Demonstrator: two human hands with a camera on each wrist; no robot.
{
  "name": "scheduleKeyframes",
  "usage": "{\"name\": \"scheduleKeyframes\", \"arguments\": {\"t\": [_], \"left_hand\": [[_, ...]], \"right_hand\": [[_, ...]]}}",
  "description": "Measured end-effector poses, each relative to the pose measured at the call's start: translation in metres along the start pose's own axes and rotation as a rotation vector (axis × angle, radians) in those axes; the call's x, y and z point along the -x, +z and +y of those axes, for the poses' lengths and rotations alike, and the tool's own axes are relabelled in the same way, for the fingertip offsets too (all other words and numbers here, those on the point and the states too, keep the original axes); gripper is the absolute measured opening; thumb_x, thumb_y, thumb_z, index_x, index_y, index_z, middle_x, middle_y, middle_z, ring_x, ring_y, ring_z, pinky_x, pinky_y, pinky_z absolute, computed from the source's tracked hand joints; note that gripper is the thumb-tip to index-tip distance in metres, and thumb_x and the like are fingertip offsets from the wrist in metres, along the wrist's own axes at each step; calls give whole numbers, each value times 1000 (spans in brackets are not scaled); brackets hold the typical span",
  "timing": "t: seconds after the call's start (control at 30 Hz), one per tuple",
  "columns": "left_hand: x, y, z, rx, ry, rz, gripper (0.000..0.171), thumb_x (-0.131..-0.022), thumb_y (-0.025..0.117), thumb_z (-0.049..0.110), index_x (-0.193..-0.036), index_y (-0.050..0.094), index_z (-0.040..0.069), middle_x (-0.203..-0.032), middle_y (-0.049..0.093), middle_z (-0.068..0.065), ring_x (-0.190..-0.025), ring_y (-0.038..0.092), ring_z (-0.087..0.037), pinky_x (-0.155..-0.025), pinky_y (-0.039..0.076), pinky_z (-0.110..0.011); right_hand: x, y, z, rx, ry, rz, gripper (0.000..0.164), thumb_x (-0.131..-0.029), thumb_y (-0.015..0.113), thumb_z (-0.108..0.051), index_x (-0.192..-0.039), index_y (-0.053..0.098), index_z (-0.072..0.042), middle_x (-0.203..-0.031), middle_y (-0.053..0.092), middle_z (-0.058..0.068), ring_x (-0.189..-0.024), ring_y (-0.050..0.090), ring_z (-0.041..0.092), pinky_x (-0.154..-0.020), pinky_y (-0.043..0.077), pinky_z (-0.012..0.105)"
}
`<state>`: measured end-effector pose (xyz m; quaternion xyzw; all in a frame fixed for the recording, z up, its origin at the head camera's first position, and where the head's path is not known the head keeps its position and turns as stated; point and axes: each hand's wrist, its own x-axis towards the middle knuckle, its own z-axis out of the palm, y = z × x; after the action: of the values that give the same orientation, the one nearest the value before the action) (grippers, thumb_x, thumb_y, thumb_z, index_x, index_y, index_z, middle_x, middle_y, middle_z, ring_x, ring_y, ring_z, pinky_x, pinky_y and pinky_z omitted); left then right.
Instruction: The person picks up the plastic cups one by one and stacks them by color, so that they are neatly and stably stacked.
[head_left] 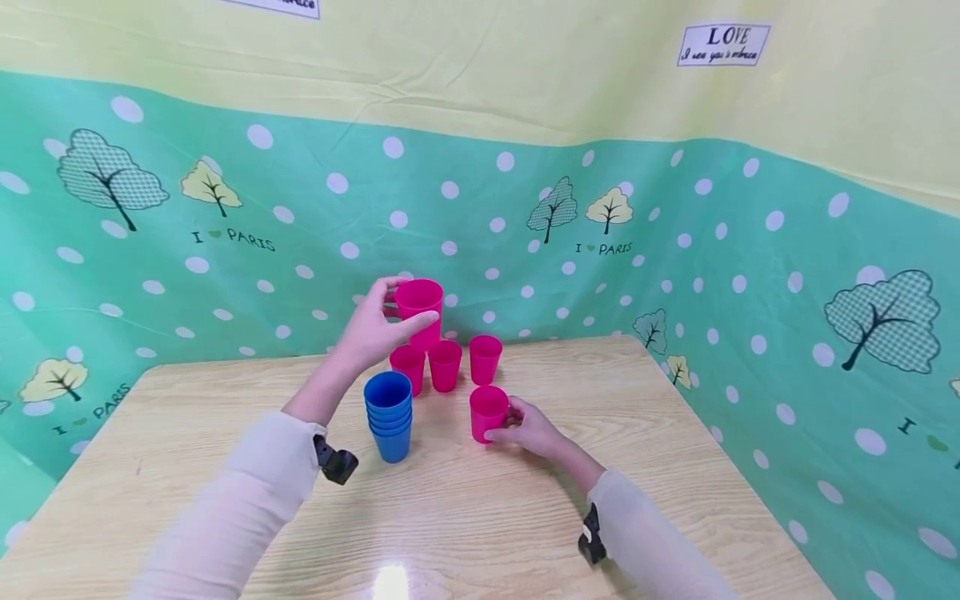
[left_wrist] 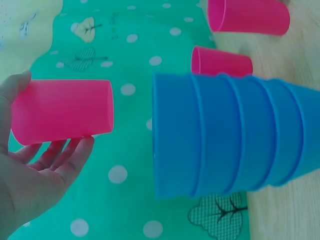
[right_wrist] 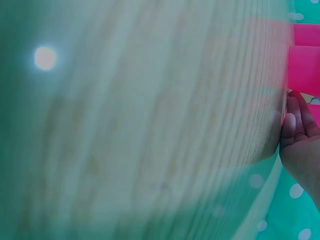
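Observation:
My left hand (head_left: 371, 329) holds a pink cup (head_left: 426, 339) upright, raised above the back of the table. Its thumb lies across the near side and the fingers wrap the far side. In the left wrist view the same cup (left_wrist: 65, 110) sits between thumb and fingers. The right hand (head_left: 536, 431) grips another pink cup (head_left: 485, 418) standing on the table, thumb in front and fingers at its right side. Behind stand three more pink cups, a left one (head_left: 406, 364), a middle one (head_left: 446, 371) and a right one (head_left: 486, 363).
A stack of several nested blue cups (head_left: 392, 437) stands near the left forearm, left of the pink cups. The light wooden table (head_left: 465, 533) meets a green and yellow printed cloth (head_left: 450, 225) at the back and right. Each wrist wears a small black camera.

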<state>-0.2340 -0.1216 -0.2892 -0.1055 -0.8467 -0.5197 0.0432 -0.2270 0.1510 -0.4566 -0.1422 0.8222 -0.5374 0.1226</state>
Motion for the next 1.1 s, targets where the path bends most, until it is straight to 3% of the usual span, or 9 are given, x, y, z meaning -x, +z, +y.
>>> {"name": "scheduleKeyframes", "arguments": {"t": [0.17, 0.4, 0.83, 1.1], "left_hand": [[1, 14, 2, -21, 7, -25, 80, -76, 72, 50, -138, 32, 18, -124, 51, -5, -114, 50, -26, -80, 54, -39], [2, 32, 9, -13, 32, -64, 72, -78, 71, 45, -135, 36, 17, -120, 53, -4, -109, 53, -25, -82, 53, -38], [11, 64, 12, 10, 32, -112, 73, -77, 74, 39, -135, 36, 16, -117, 56, -5, -110, 54, -24, -80, 55, -34], [13, 84, 5, 15, 25, -102, 70, -77, 75, 37, -133, 38, 17, -115, 56, -2, -104, 55, -20, -77, 54, -30]], "right_hand": [[-11, 2, 21, 24, 3, 7, 50, -78, 76, -20, -122, 55, -10, -106, 62, 7, -92, 56, 19, -81, 47, 26], [-12, 1, 22, 30, -3, 7, 52, -77, 77, -23, -122, 55, -11, -109, 63, 6, -95, 57, 20, -84, 47, 28], [3, -2, -10, 19, -20, -32, 47, -81, 72, -12, -123, 54, -3, -108, 63, 10, -94, 57, 22, -81, 46, 25], [-8, 0, 13, 16, -77, -26, 49, -80, 74, -13, -124, 54, -4, -108, 63, 12, -96, 58, 25, -83, 47, 27]]}}
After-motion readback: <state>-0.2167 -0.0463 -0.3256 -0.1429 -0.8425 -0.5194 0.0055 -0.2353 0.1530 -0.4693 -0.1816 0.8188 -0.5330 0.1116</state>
